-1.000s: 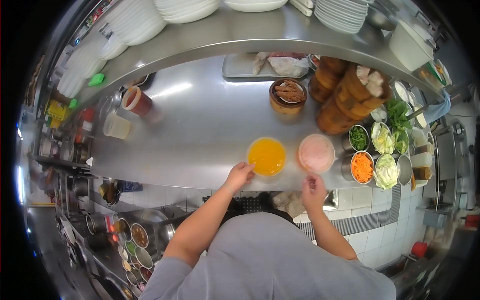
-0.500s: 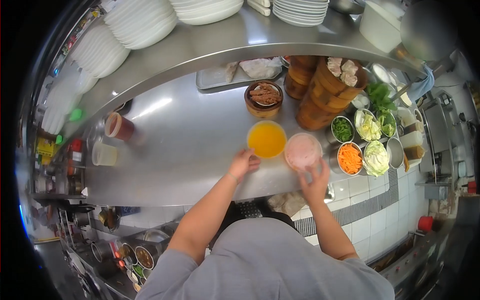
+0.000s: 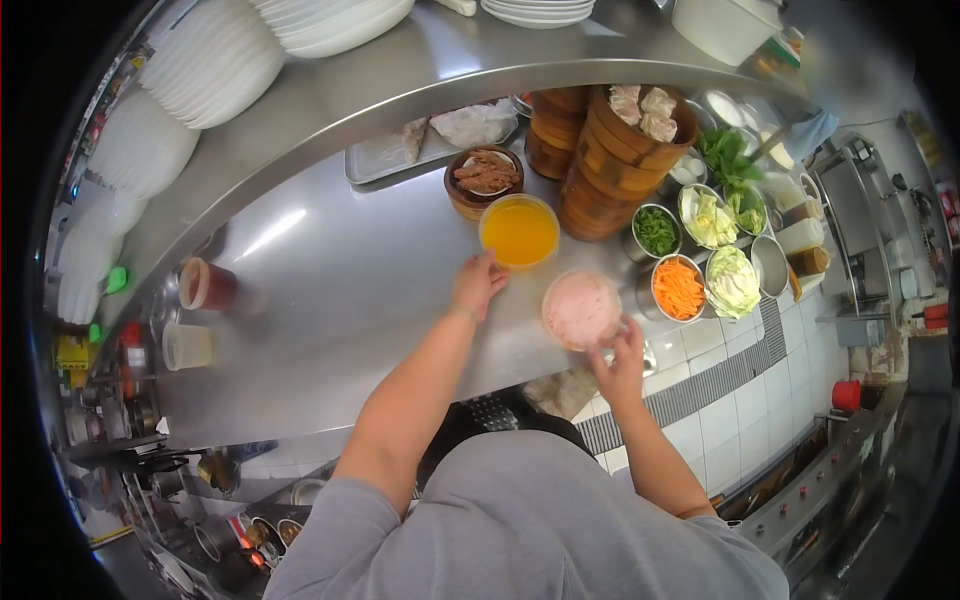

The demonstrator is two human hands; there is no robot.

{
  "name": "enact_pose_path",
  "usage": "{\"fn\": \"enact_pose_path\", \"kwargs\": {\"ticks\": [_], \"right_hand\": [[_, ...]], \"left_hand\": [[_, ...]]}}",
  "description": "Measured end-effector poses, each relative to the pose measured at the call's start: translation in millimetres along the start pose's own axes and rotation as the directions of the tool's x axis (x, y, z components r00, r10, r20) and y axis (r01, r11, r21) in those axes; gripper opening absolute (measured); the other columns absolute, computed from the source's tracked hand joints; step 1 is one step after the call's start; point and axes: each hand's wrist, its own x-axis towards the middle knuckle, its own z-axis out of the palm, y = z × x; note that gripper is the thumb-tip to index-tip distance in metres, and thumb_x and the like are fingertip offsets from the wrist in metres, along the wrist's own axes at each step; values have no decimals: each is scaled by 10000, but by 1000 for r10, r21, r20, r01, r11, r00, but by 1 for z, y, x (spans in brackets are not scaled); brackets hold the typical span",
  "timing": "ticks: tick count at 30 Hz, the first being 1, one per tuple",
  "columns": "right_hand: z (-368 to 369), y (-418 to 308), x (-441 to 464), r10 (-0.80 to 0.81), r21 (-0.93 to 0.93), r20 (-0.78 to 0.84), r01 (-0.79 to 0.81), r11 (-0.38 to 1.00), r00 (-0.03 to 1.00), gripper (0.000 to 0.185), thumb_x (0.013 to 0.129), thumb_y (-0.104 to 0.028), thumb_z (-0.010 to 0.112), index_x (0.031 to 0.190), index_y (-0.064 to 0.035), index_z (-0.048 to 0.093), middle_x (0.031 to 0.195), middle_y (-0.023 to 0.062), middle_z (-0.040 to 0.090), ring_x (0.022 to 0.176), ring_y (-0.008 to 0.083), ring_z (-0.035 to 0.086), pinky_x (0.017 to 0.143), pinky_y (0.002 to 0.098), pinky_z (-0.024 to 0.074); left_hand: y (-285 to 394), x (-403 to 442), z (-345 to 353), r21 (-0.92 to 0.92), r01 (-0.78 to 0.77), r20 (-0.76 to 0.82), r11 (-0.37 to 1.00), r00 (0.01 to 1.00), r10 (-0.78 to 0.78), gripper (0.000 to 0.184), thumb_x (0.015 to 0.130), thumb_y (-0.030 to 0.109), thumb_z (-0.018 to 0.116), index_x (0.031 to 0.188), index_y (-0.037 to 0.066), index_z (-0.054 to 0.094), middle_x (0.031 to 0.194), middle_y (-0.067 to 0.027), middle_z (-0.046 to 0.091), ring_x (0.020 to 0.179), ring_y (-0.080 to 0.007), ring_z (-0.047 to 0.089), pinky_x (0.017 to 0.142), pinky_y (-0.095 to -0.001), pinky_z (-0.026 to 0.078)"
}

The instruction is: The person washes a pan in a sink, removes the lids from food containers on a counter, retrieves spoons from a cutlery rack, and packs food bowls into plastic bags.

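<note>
My left hand (image 3: pixel 478 286) is at the near side of a clear round tub (image 3: pixel 519 231) of yellow-orange liquid, fingers curled against its rim. My right hand (image 3: pixel 619 362) grips the near right edge of a second round tub (image 3: pixel 581 310) with pale pink contents, thumb and fingers at its rim. The two tubs stand apart on the steel counter, the yellow one farther from me. Just behind the yellow tub sits a small bamboo steamer (image 3: pixel 466 203) with a dish of brown chicken feet (image 3: pixel 487 173).
Tall bamboo steamers (image 3: pixel 600 190) stand at the back, dumplings (image 3: pixel 657 115) on top. Right are bowls of shredded carrot (image 3: pixel 679 289), chopped greens (image 3: pixel 657 230) and cabbage (image 3: pixel 733 282). A metal tray (image 3: pixel 372 163), stacked plates (image 3: pixel 215 65) on a shelf, and a red-brown tub (image 3: pixel 208 287) lie farther off.
The yellow tub has moved away from me, close to the small steamer, with my left hand. The pink tub has come nearer to me with my right hand. The camera view has shifted.
</note>
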Motion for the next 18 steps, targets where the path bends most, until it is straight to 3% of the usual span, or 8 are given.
{"fn": "enact_pose_path", "kwargs": {"ticks": [3,6,7,8,9,10,12,18], "right_hand": [[-5,-5,0,4,74,20,-6,997,1000,237,793,-87,763,998,-33,657,1364,238,468,1089,327,617,754,339,562],[-5,-2,0,-43,-68,10,43,997,999,323,804,-86,749,1094,-20,626,1314,216,522,979,260,651,659,288,551],[-1,2,-2,223,104,80,-231,967,971,376,805,-90,744,1144,-13,600,1276,196,547,910,233,653,664,291,545],[2,5,-3,454,248,193,-491,835,870,430,807,-94,738,1194,-6,574,1239,176,572,841,206,655,670,294,540],[4,5,-3,456,253,195,-493,832,869,430,807,-94,738,1194,-6,574,1239,176,572,841,206,655,670,294,540],[7,5,-1,391,274,134,-414,868,910,449,814,-104,728,1219,-8,558,1158,147,604,793,188,646,678,296,533],[9,5,5,320,295,73,-326,898,945,469,821,-113,717,1243,-9,542,1077,118,636,746,171,638,686,298,526],[29,21,44,309,233,439,-440,867,843,377,841,-170,720,1162,-9,607,907,87,659,780,146,623,729,309,520]], "left_hand": [[0,0,7,-15,9,-62,1000,998,-10,439,951,327,600,1221,-3,499,1076,-108,561,952,-229,604,895,-340,521],[-14,-18,7,21,-11,-206,1000,978,15,434,937,308,622,1226,-9,558,1050,-108,630,902,-220,625,868,-333,520],[-23,-27,5,24,-13,-205,1000,979,18,434,937,308,622,1226,-9,558,1050,-108,630,902,-220,625,868,-333,520],[-39,-33,-1,324,-64,-89,944,991,97,400,941,298,624,1204,1,581,1048,-99,640,919,-217,636,859,-340,523],[-46,-44,-2,588,-136,44,797,990,136,366,945,289,627,1183,11,603,1045,-90,650,936,-215,648,850,-348,527],[-53,-51,-2,593,-133,41,794,990,135,366,945,289,627,1183,11,603,1045,-90,650,936,-215,648,850,-348,527],[-49,-70,10,624,-323,221,712,946,236,336,917,280,661,1099,-2,659,977,-87,702,878,-192,664,807,-333,525],[-25,-78,10,821,-175,12,543,957,291,358,879,341,686,1037,21,674,924,-134,721,840,-243,681,775,-362,525]]}}
